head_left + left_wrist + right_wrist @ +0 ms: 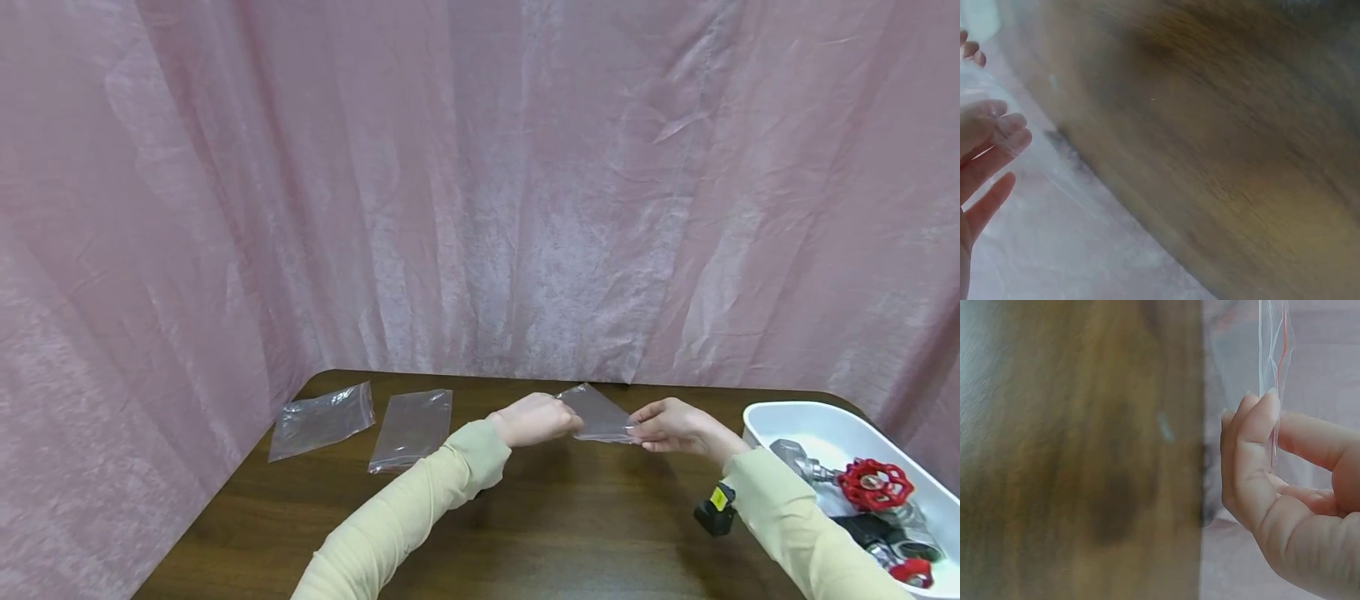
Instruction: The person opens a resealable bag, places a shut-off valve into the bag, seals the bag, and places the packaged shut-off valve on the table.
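Note:
A clear zip bag [596,414] hangs between my two hands above the far part of the table. My left hand [538,418] pinches its left side; in the left wrist view the fingertips [1018,140] grip the thin film. At the zip end, my right hand [678,429] pinches a corner between thumb and fingers. The right wrist view shows the bag's edge [1275,356] with a red line along it, rising from between thumb and fingers. No contents show inside the bag.
Two more clear bags, one at the far left [318,422] and one beside it [412,429], lie flat on the brown table [585,517]. At the right, a white tub [795,410] holds metal valves with red handwheels [875,485]. Pink curtains [480,208] hang behind.

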`<control>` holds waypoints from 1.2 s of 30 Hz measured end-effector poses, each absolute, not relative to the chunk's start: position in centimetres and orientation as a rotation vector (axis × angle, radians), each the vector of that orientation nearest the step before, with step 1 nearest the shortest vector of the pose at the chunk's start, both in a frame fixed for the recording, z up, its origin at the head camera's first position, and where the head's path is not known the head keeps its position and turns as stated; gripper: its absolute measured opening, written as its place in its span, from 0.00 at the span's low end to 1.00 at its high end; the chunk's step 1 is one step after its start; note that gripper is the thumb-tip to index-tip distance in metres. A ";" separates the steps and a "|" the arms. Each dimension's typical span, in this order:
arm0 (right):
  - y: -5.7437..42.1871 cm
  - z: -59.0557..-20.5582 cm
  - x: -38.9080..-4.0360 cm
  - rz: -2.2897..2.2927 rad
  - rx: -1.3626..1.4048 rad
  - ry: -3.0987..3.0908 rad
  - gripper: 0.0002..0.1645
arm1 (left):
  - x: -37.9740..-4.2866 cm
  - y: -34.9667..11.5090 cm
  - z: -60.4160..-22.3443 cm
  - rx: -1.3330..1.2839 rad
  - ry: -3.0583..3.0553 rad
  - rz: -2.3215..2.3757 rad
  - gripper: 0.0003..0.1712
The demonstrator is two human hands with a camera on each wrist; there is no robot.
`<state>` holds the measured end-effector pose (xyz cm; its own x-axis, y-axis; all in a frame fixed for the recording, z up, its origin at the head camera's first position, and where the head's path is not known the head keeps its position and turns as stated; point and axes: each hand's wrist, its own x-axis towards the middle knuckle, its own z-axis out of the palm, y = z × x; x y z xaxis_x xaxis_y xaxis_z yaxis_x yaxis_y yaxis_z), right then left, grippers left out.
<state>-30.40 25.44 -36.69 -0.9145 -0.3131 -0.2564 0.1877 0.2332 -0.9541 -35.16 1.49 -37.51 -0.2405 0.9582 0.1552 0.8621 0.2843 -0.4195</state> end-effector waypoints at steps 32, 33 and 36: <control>22.2 -32.9 -27.3 -1.001 -1.198 3.076 0.06 | -33.9 -4.0 -35.8 -1.543 -2.406 -0.725 0.10; 22.2 -32.9 -27.3 -0.996 -1.223 3.092 0.07 | -33.8 -4.0 -35.8 -1.542 -2.411 -0.736 0.10; 22.0 -32.9 -27.5 -0.983 -1.262 3.130 0.09 | -33.7 -3.9 -35.9 -1.540 -2.436 -0.757 0.10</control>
<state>-27.46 21.98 -32.90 -0.6822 -0.5151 0.5190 -0.7193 0.6003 -0.3497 -33.72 -3.90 -35.92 -0.4565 0.7985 0.3924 0.8803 0.3413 0.3295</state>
